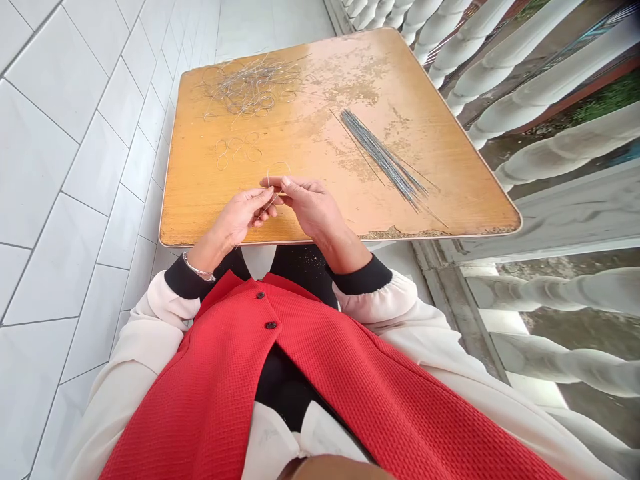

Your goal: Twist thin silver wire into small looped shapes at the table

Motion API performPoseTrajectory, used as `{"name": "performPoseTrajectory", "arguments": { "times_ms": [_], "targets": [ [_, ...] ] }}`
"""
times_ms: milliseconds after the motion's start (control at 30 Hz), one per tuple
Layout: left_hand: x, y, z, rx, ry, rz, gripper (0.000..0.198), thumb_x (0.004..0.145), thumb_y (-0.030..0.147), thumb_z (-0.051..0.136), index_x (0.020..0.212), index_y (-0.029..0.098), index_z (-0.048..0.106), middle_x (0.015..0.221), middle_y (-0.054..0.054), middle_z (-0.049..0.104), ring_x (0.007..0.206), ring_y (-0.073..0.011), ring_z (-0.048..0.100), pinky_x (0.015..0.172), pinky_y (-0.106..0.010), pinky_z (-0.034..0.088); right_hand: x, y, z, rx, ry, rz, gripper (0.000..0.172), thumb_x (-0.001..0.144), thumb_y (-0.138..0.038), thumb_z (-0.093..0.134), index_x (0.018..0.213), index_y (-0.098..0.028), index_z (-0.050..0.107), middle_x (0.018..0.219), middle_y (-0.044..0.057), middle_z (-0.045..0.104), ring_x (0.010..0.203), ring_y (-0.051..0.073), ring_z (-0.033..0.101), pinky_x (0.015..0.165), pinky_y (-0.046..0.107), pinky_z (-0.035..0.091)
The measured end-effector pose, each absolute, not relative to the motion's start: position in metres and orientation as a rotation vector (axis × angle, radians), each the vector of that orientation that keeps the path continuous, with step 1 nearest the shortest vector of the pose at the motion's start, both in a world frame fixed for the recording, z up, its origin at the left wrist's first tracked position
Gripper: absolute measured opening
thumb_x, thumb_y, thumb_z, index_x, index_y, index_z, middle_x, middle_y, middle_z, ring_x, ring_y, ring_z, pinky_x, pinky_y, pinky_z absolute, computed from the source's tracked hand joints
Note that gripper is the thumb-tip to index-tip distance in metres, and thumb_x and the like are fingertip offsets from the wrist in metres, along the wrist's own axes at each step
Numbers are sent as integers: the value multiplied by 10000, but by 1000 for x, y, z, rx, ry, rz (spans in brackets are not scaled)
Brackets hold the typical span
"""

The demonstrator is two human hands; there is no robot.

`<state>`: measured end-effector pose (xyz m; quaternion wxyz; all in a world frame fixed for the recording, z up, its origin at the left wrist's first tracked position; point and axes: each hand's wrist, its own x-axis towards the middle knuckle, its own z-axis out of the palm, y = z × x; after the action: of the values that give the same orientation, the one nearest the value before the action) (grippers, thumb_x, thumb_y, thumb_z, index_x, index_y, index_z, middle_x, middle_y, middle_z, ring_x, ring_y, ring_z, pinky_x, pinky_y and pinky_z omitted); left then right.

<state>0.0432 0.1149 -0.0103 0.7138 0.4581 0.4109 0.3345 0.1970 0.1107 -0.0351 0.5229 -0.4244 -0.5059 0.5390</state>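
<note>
Over the near edge of the table, my left hand [245,212] pinches a thin wire [267,205] between thumb and fingers. My right hand [313,203] is closed on the same wire, its fingertips close to those of the left. Part of the wire bends up into a curve above the fingers. Just beyond my hands lie several loose wire loops [239,148]. To the right of my hands rests a bundle of straight grey wires [383,160], with a few single strands beside it.
A tangled heap of bent wires [255,83] covers the far left of the worn wooden table [300,140]. A white tiled wall [75,167] runs along the left. White balusters [540,87] line the right side, close to the table's edge.
</note>
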Motion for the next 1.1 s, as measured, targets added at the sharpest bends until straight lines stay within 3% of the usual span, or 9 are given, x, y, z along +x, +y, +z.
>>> {"name": "performPoseTrajectory", "arguments": {
  "times_ms": [167,267,333,400,733,833,967,1100],
  "targets": [
    [43,113,-8,1028,909,722,319,960,374,630,740,143,650,619,19,581,507,-28,458,455,-184,270,201,114,-36,-875,-1303,1456,613,837,-718,637,1086,-171,758,699,24,669,653,174,657,734,380,594],
    [43,111,-7,1025,910,726,332,957,373,633,720,141,646,616,20,579,509,-27,455,453,-186,269,203,118,-36,-883,-1339,1421,624,861,-736,580,1127,-194,736,972,100,769,734,189,687,727,395,599],
    [43,110,-7,1005,911,724,336,968,355,616,713,138,644,608,21,579,500,-25,446,452,-185,272,204,120,-37,-912,-1369,1355,622,890,-735,533,1172,-210,712,1150,125,760,846,205,715,735,394,599],
    [44,108,-7,986,902,728,332,979,328,598,713,135,644,609,20,583,496,-21,443,453,-181,276,206,122,-38,-934,-1412,1283,625,906,-732,507,1211,-219,692,1196,127,750,934,221,727,736,389,597],
    [47,103,-11,1009,869,749,312,953,385,638,759,142,667,652,9,624,523,-30,488,479,-187,310,206,125,-44,-954,-1337,1311,698,815,-783,588,1180,-196,688,1131,132,768,735,158,670,621,321,566],
    [47,102,-8,987,858,750,270,944,353,651,782,139,682,632,16,624,514,-30,484,475,-190,297,206,126,-46,-933,-1320,1330,690,797,-788,603,1158,-205,685,1128,127,765,756,160,668,615,309,559],
    [45,102,-5,991,864,744,164,902,241,697,783,133,667,569,40,592,475,-19,444,462,-180,272,212,129,-46,-844,-1318,1341,643,748,-735,708,1133,-220,691,1076,102,764,910,198,710,709,327,584],
    [36,107,-3,1026,914,748,139,848,234,756,812,149,652,545,51,592,458,-19,442,453,-177,263,233,130,-36,-809,-1447,1318,611,672,-667,821,1083,-224,733,985,65,772,937,217,725,873,410,588]
  ]
}}
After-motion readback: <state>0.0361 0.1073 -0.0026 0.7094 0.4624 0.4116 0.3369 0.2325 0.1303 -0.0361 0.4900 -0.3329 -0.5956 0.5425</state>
